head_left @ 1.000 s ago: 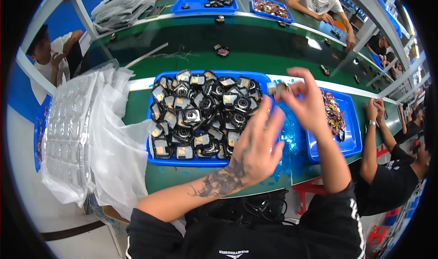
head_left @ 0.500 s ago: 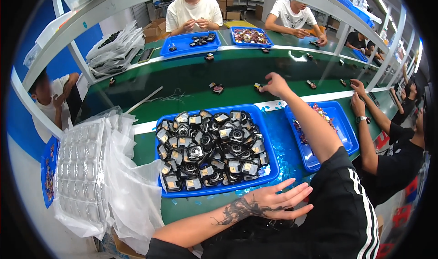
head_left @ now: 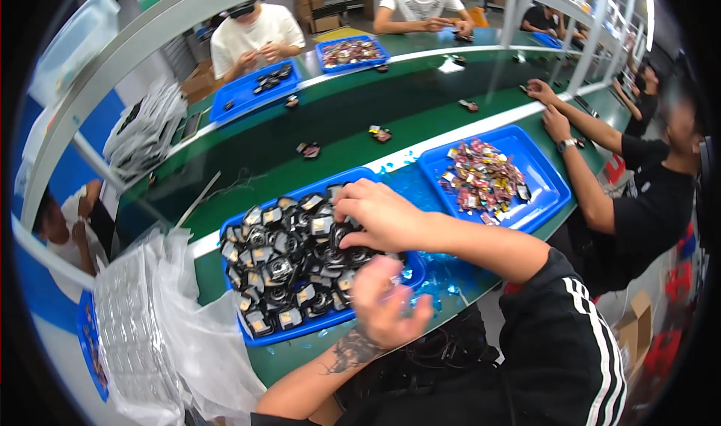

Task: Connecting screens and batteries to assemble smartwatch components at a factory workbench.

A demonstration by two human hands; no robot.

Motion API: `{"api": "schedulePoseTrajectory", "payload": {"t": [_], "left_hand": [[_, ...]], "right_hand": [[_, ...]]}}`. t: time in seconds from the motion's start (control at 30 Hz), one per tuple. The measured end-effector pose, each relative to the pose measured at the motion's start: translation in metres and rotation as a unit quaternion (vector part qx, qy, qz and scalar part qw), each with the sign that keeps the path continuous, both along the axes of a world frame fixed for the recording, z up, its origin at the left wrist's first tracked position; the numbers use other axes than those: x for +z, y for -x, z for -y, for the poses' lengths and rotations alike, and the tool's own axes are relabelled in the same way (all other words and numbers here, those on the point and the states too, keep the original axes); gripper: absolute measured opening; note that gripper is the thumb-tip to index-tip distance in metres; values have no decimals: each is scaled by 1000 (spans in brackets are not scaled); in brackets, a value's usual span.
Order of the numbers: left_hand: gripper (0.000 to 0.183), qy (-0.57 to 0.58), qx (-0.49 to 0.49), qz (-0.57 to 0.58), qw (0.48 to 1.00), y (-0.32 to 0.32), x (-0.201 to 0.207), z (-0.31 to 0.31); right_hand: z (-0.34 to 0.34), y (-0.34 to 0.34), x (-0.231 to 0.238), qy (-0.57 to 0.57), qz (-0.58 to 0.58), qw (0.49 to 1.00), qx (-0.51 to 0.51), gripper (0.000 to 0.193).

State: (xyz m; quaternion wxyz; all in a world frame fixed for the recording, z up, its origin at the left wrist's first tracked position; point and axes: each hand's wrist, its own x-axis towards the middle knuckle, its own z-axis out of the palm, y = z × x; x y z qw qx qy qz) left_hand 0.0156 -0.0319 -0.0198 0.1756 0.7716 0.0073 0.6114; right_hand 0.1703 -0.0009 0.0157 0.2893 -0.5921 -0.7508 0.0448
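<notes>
A blue tray [head_left: 264,341] in front of me is heaped with black watch cases [head_left: 279,268], many showing a grey block and a round back. Over its right end, my right hand [head_left: 383,216] reaches down with thumb and fingers apart around a watch case; no lifted piece shows in it. My left hand [head_left: 387,306], with a tattooed wrist, is raised palm up at the tray's near right edge. It is blurred, but its fingers look apart and nothing shows in them.
Another blue tray [head_left: 552,193] holds small reddish and yellow parts [head_left: 481,178]. Beyond runs a green conveyor belt [head_left: 330,122] carrying scattered small assemblies [head_left: 381,133]. Stacked clear plastic trays [head_left: 135,313] stand at left. Co-workers sit across the belt; another works close on my right.
My right hand has come back from the belt to the watch-case tray, leaving a small assembly on the belt. My left hand has risen and its fingers have curled up. The view has swung right.
</notes>
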Motion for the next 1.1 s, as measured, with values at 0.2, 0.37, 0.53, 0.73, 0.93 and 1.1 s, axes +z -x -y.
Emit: {"api": "schedulePoseTrajectory", "payload": {"t": [0.2, 0.37, 0.53, 0.73, 0.93, 1.1], "left_hand": [[46, 565, -190, 28, 802, -4, 22, -26], [34, 659, -324, -83, 673, -4, 25, -35], [21, 647, -277, -72, 707, -9, 31, -29], [25, 644, -277, -100, 706, -6, 24, -27], [32, 547, -262, -148, 781, -5, 18, -34], [29, 403, -182, -257, 859, 0, 29, -33]], "right_hand": [[45, 0, 15, -211, -106, 971, -28, 22], [73, -25, 21, -130, -152, 977, 71, 22], [77, -132, 6, 9, 44, 961, -273, 19], [69, -144, -14, 100, -62, 964, -240, 17], [92, -107, 15, -43, -234, 933, -268, 10], [107, -32, 40, -4, -428, 898, -104, 9]]}}
